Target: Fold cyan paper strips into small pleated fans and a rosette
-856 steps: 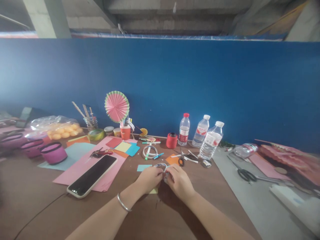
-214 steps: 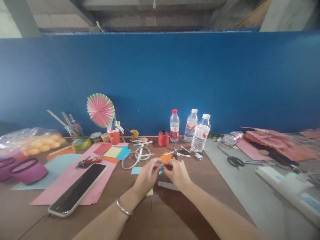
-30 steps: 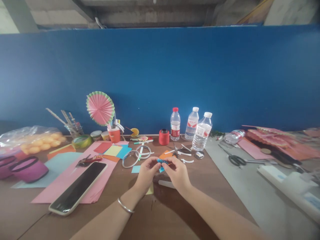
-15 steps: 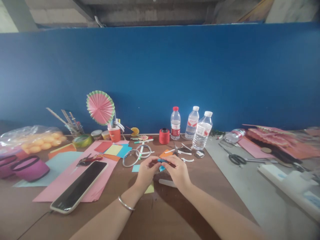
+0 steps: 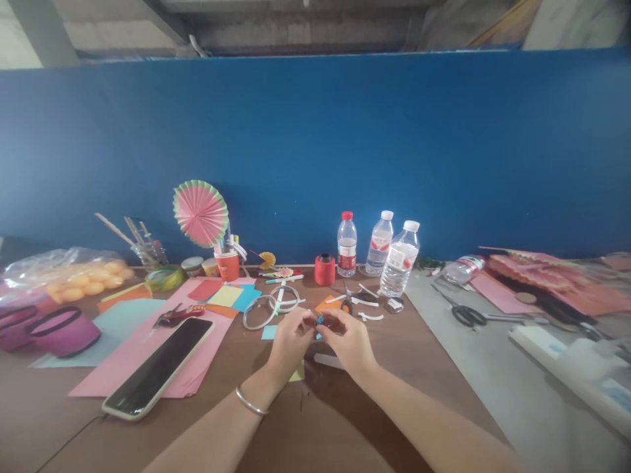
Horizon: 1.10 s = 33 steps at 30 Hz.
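Over the middle of the brown table, a small blue folded paper piece [image 5: 319, 320] is pinched between both hands, mostly covered by the fingers. My left hand [image 5: 294, 336] closes on its left side, a silver bangle [image 5: 250, 401] on the wrist. From the right, my right hand [image 5: 349, 338] grips it with thumb and fingers, the fingertips of both hands almost meeting. Under the hands lie a white strip [image 5: 328, 360] and a yellow paper square [image 5: 298, 373], both partly hidden. Just beyond are an orange paper piece [image 5: 329, 303] and two clear rings [image 5: 259, 312].
A phone [image 5: 158, 369] lies on pink paper [image 5: 106, 378] to the left. Behind stand a red thread spool [image 5: 325, 270], water bottles [image 5: 399, 263] and a paper cup [image 5: 227, 266] with a pink fan [image 5: 200, 213]. Scissors [image 5: 468, 316] and a power strip [image 5: 566, 368] lie right.
My fingers have drawn closer together around the blue paper piece, which shows less now than before. The whole view has shifted slightly.
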Motion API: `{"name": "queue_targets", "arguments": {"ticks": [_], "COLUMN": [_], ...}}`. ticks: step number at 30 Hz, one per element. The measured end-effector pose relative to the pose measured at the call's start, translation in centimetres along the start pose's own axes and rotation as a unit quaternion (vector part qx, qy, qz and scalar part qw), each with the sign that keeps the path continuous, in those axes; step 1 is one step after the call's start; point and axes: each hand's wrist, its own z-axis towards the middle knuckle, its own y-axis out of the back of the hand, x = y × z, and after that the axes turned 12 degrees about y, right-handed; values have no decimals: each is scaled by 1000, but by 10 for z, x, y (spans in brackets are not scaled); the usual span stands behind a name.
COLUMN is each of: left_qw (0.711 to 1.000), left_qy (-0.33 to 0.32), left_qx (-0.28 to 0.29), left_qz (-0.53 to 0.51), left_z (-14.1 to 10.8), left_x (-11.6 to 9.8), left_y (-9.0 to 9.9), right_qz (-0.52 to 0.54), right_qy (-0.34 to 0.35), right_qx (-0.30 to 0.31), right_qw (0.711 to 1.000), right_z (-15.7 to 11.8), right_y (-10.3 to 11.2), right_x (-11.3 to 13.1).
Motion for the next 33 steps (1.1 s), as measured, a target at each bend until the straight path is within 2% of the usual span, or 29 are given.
{"name": "queue_targets", "arguments": {"ticks": [5, 11, 14, 17, 19, 26, 30, 33], "left_qw": [1000, 995, 991, 992, 995, 1000, 999, 999], "left_qy": [2, 85, 99, 80, 59, -14, -45, -42], "left_qx": [-5, 38, 35, 22, 19, 10, 13, 12], "left_qz": [17, -47, -82, -97, -83, 11, 19, 13], "left_z": [0, 0, 2, 4, 3, 1, 0, -1], "left_x": [0, 5, 9, 10, 9, 1, 2, 2], "left_y": [0, -5, -5, -3, -1, 5, 7, 6], "right_qz": [-11, 13, 41, 50, 39, -72, -90, -96], "right_qy": [15, 6, -10, -9, 14, 169, 186, 191], "right_qx": [13, -20, -30, -32, -13, 89, 104, 105], "right_qw": [1000, 1000, 999, 998, 999, 979, 973, 971], "right_z": [-2, -1, 1, 3, 4, 8, 13, 15], "right_y": [-1, -1, 0, 3, 5, 13, 19, 22], "right_x": [2, -9, -17, -22, -22, -15, -16, -16]}}
